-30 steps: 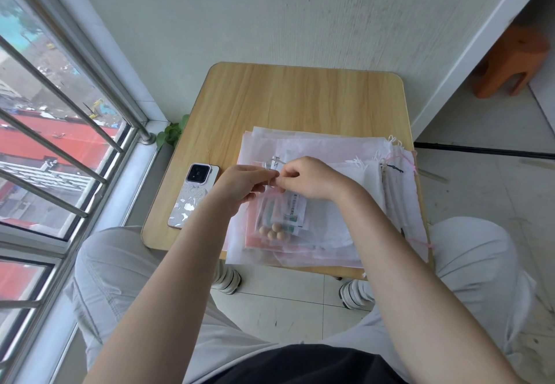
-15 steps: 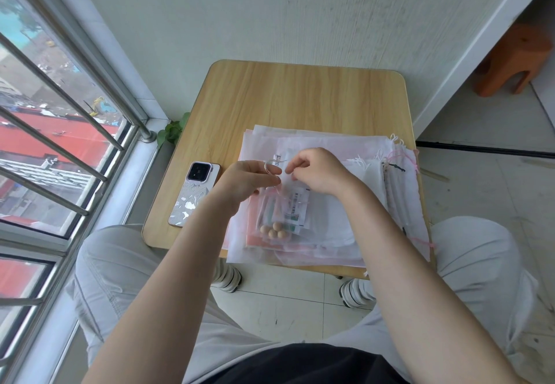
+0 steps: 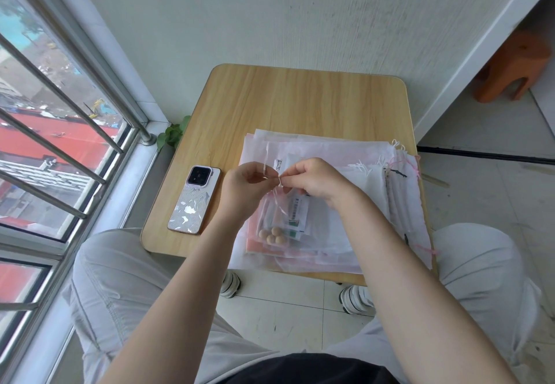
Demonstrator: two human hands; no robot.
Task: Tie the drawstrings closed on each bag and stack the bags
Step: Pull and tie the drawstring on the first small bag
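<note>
Pinching a thin pale drawstring [image 3: 274, 191] between us, our left hand [image 3: 244, 187] and right hand [image 3: 315, 181] work just above the bag pile [image 3: 330, 155], our landmark for this entry.

Item: left hand, at the pile's left edge, thumb and forefinger closed on the drawstring, one strand rising in a loop above the fingers.

Item: right hand, over the pile's middle, fingers curled, fingertips nipping the same drawstring close beside the left hand's grip.

Item: small sheer bag [image 3: 283, 218], topmost on the pile toward its near left part, directly below both hands; it holds a printed packet and four round tan beads [image 3: 272, 235]. The drawstring trails down onto it.

Item: bag pile, sheer white and pink bags, flat, overhanging the near edge of the wooden table [image 3: 300, 98].

Item: further bags with pink cords [image 3: 408, 191], along the pile's right side.

Item: phone [image 3: 193, 200], face down, left of the pile, apart from it.

Item: orange stool [image 3: 513, 68], well beyond the pile's far right, on the floor.
</note>
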